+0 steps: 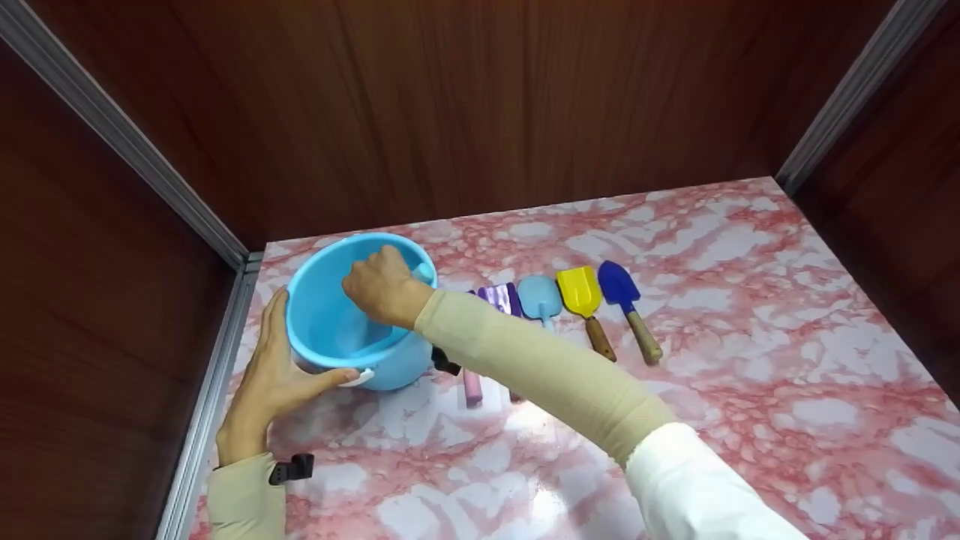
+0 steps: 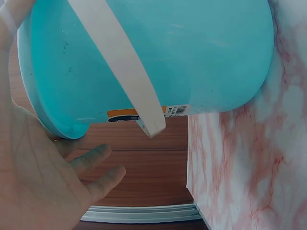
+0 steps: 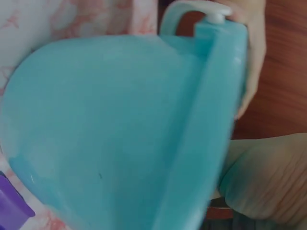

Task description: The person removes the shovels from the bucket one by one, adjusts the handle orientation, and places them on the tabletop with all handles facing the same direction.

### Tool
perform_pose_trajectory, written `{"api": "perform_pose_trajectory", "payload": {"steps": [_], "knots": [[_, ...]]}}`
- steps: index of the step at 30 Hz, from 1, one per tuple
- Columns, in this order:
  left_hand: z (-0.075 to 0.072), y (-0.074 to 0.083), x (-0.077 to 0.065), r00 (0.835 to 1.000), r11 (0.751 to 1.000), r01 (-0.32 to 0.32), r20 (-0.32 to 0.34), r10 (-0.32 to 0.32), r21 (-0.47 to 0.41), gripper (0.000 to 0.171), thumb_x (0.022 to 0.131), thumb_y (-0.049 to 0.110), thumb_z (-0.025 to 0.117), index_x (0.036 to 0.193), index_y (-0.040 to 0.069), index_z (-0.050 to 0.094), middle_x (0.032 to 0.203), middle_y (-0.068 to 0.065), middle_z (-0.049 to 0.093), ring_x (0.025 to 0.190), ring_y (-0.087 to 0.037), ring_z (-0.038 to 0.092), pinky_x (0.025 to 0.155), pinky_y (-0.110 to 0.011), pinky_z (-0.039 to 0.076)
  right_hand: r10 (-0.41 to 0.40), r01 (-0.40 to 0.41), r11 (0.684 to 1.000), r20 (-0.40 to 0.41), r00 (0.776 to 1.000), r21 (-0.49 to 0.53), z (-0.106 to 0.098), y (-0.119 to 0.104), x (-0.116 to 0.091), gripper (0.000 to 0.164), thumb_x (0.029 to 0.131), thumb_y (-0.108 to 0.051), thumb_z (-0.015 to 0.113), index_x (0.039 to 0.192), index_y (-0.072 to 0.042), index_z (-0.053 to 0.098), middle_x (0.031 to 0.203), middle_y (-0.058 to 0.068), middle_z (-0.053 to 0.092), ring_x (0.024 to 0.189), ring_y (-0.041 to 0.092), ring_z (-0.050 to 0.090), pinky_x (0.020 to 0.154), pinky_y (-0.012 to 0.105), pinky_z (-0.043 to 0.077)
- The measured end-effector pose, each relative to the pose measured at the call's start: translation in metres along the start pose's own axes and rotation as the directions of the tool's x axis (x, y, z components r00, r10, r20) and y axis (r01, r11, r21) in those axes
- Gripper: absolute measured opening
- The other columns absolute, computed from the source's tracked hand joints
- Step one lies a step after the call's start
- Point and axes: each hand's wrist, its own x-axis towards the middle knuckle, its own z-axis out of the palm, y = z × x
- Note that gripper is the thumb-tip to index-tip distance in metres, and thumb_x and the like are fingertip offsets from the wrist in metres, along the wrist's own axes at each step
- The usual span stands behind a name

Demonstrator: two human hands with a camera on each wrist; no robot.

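A light blue bucket (image 1: 405,366) with a white carry handle (image 2: 120,57) stands upright on the left part of the table. My left hand (image 1: 271,367) holds it by the rim, fingers along the left side and thumb at the front near the handle. In the left wrist view, several of those fingers spread loosely past the rim. My right hand (image 1: 382,285) reaches over the near right rim into the bucket, its fingers curled. Whatever may lie under that fist is hidden. Beside it a light blue piece (image 1: 424,273) shows at the bucket's inner right wall.
Right of the bucket lie a purple tool (image 1: 514,298), a light blue toy shovel (image 1: 538,295), a yellow shovel (image 1: 579,291) and a blue trowel (image 1: 618,283). A pink handle (image 1: 472,388) shows below my right sleeve. Wood panels (image 1: 480,112) bound the marbled table (image 1: 750,315).
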Motion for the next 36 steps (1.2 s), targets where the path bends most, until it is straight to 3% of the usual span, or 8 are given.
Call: {"api": "perform_pose_trajectory", "payload": {"steps": [9, 16, 20, 24, 33, 36], "knots": [[0.002, 0.000, -0.001, 1.000, 1.000, 0.009, 0.003, -0.009, -0.028, 0.145, 0.065, 0.046, 0.103, 0.172, 0.034, 0.005, 0.172, 0.001, 0.022, 0.148, -0.034, 0.037, 0.119, -0.072, 0.037, 0.058, -0.042, 0.991, -0.121, 0.991, 0.126, 0.005, 0.032, -0.016, 0.035, 0.095, -0.035, 0.078, 0.126, -0.019, 0.073, 0.108, 0.001, 0.077, 0.090, 0.019, 0.072, 0.085, 0.035, 0.063], [0.001, 0.001, -0.002, 1.000, 1.000, 0.013, -0.002, -0.013, -0.024, 0.145, 0.065, 0.047, 0.103, 0.171, 0.035, 0.005, 0.173, 0.002, 0.021, 0.148, -0.035, 0.036, 0.117, -0.073, 0.038, 0.113, -0.084, 0.952, -0.086, 0.990, 0.293, 0.006, 0.058, -0.032, 0.041, 0.091, -0.036, 0.083, 0.126, -0.017, 0.075, 0.111, 0.002, 0.077, 0.094, 0.021, 0.072, 0.086, 0.039, 0.063], [-0.001, 0.001, -0.004, 1.000, 1.000, 0.026, -0.007, -0.026, -0.013, 0.146, 0.065, 0.048, 0.103, 0.172, 0.035, 0.004, 0.172, 0.001, 0.021, 0.148, -0.036, 0.037, 0.116, -0.074, 0.039, 0.118, -0.074, 0.898, -0.074, 0.990, 0.433, 0.008, 0.072, -0.040, 0.034, 0.091, -0.029, 0.083, 0.123, -0.018, 0.079, 0.109, 0.001, 0.078, 0.092, 0.022, 0.072, 0.085, 0.039, 0.063], [-0.001, 0.002, -0.003, 1.000, 1.000, 0.023, -0.012, -0.024, -0.016, 0.146, 0.065, 0.047, 0.103, 0.172, 0.034, 0.004, 0.172, 0.000, 0.023, 0.147, -0.036, 0.038, 0.115, -0.074, 0.041, 0.115, -0.055, 0.829, -0.075, 0.990, 0.556, 0.012, 0.083, -0.049, 0.037, 0.091, -0.022, 0.085, 0.128, -0.019, 0.080, 0.119, 0.000, 0.079, 0.099, 0.023, 0.074, 0.087, 0.040, 0.061], [0.000, 0.001, -0.001, 1.000, 1.000, 0.015, -0.021, -0.015, 0.000, 0.150, 0.062, 0.046, 0.105, 0.172, 0.033, 0.005, 0.174, 0.000, 0.018, 0.147, -0.037, 0.037, 0.117, -0.075, 0.036, 0.120, 0.029, 0.698, -0.157, 0.980, 0.715, 0.020, 0.109, -0.076, 0.034, 0.094, -0.010, 0.078, 0.127, -0.017, 0.081, 0.123, 0.004, 0.079, 0.107, 0.026, 0.076, 0.082, 0.044, 0.060], [0.001, 0.003, 0.003, 1.000, 1.000, 0.002, -0.022, -0.002, -0.018, 0.149, 0.060, 0.045, 0.106, 0.172, 0.032, 0.008, 0.173, 0.000, 0.021, 0.146, -0.036, 0.039, 0.118, -0.074, 0.037, 0.140, 0.038, 0.674, -0.178, 0.974, 0.738, 0.027, 0.121, -0.088, 0.036, 0.091, -0.006, 0.075, 0.125, -0.017, 0.081, 0.121, 0.003, 0.080, 0.110, 0.025, 0.075, 0.082, 0.046, 0.060]]}}
